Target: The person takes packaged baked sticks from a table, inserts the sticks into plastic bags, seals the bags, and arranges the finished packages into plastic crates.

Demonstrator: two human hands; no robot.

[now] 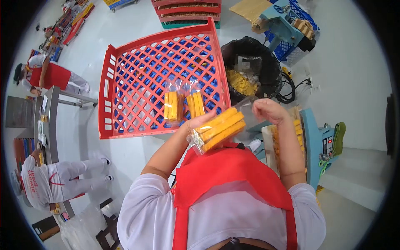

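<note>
My left hand (201, 120) holds a clear plastic pack of yellow sticks (223, 129), which look like baked biscuit sticks, tilted in front of my apron. The loose end of its bag reaches up toward my right hand (271, 111). Those fingers are curled closed beside the bag end; whether they pinch the film I cannot make out. Beyond my left hand, two more packs, a left pack (171, 105) and a right pack (195, 103), lie in a red lattice crate (137, 75). More yellow sticks (298, 132) lie by a blue machine (317, 143) under my right forearm.
A bin lined with black plastic (233, 48) holds yellow scraps beside the crate. Stacked red trays (187, 9) stand at the back. A black cable (287, 93) runs by the wall. Two people work at a metal table (52, 125) on the left.
</note>
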